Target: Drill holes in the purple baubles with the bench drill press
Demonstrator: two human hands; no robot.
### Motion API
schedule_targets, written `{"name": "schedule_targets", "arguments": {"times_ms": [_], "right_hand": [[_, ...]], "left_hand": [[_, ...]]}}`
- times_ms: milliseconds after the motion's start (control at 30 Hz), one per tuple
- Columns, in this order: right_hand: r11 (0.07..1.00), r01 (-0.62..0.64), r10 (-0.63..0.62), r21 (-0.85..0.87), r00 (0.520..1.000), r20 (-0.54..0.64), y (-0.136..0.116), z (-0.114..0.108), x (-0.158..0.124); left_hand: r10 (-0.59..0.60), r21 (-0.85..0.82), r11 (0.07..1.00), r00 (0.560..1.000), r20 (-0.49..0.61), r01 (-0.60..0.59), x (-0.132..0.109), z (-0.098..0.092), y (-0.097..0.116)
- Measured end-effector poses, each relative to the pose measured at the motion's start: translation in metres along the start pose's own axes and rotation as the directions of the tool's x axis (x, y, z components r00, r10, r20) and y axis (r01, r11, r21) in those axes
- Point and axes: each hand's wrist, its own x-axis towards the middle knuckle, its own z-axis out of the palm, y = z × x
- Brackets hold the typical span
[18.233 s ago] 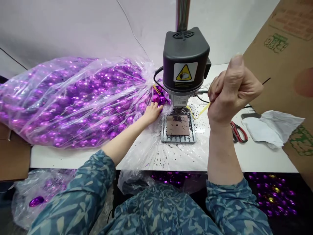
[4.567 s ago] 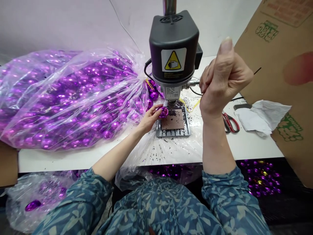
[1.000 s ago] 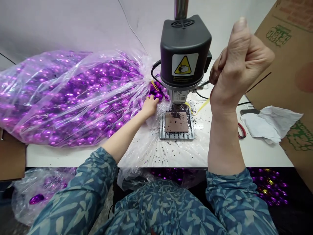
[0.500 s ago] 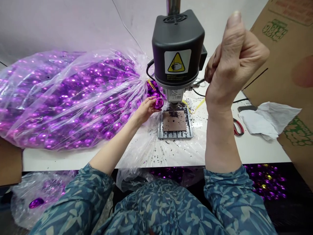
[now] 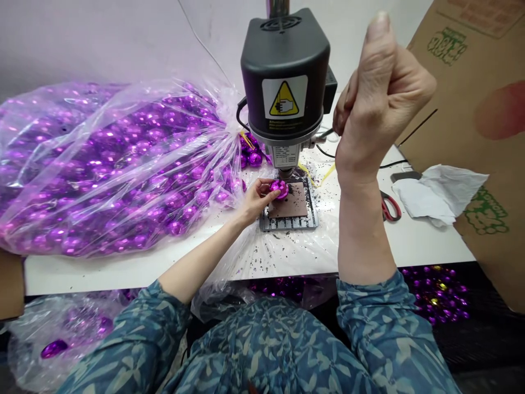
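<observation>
Between the fingertips of my left hand [image 5: 260,198] is a shiny purple faceted ball [image 5: 279,189]. It is over the left part of a brown board [image 5: 296,203], just below the chuck of a black bench drill press [image 5: 286,71]. The board lies on the drill's grey slotted base [image 5: 283,224], sprinkled with dark shavings. My right hand [image 5: 375,98] is raised to the right of the drill head, closed around the feed lever [image 5: 327,133]; most of the lever is hidden by the fingers.
A big clear plastic bag [image 5: 123,169] full of purple balls fills the left of the white table [image 5: 135,271]. Red-handled scissors [image 5: 390,207], crumpled white paper [image 5: 438,194] and a cardboard box [image 5: 488,109] are to the right. More purple pieces [image 5: 438,295] lie below the table edge.
My left hand has carried the purple ball rightward from beside the bag to over the board, below the chuck. My right hand stays on the lever. The whole view has shifted slightly.
</observation>
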Motion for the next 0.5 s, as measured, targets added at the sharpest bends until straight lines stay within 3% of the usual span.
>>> {"name": "schedule_targets", "arguments": {"times_ms": [167, 333, 500], "right_hand": [[0.99, 0.014, -0.014, 0.143, 1.0, -0.003, -0.001, -0.001, -0.001], [0.998, 0.013, -0.013, 0.055, 1.0, 0.01, -0.002, -0.001, -0.002], [0.998, -0.011, 0.011, 0.054, 1.0, 0.004, -0.005, -0.005, -0.007]], "left_hand": [[0.092, 0.163, 0.982, 0.996, 0.015, -0.094, -0.005, 0.008, 0.0], [0.177, 0.351, 0.92, 0.984, 0.027, -0.175, -0.012, 0.016, -0.001], [0.207, 0.383, 0.902, 0.978, 0.025, -0.201, -0.016, 0.02, -0.003]]}}
